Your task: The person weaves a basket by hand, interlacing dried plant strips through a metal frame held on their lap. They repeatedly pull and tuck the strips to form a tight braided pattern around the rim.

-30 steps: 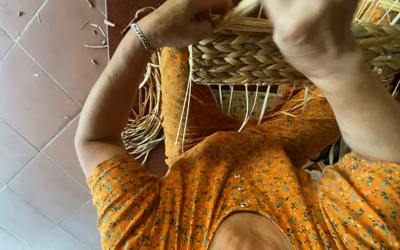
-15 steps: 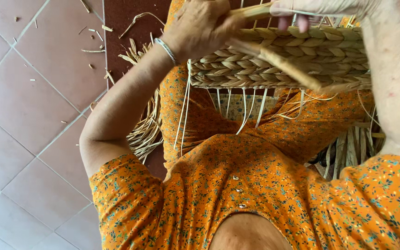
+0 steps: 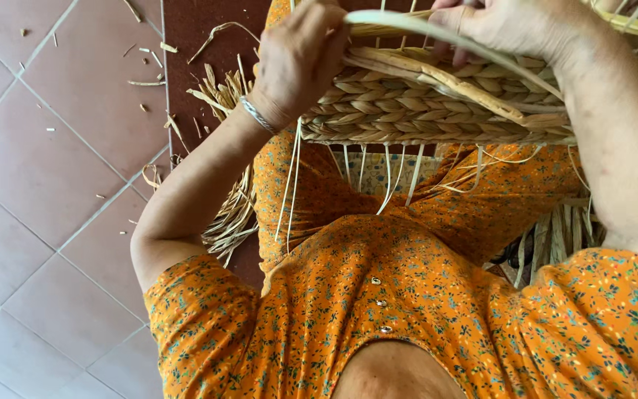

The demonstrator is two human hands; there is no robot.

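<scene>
A braided straw mat lies across my lap, with loose strand ends hanging from its near edge. My left hand, a metal bangle on its wrist, grips the mat's left end. At the top right, my right hand pinches a long flat pale leaf strip that runs over the top of the braid. I wear an orange flowered dress.
A bundle of dry straw lies on the floor by my left elbow, and more strips sit under my right arm. Small straw scraps litter the reddish floor tiles on the left.
Both hands and the mat have come lower in view. My right hand has drawn the flat strip out across the top of the braid, while my left hand stays on the mat's left end.
</scene>
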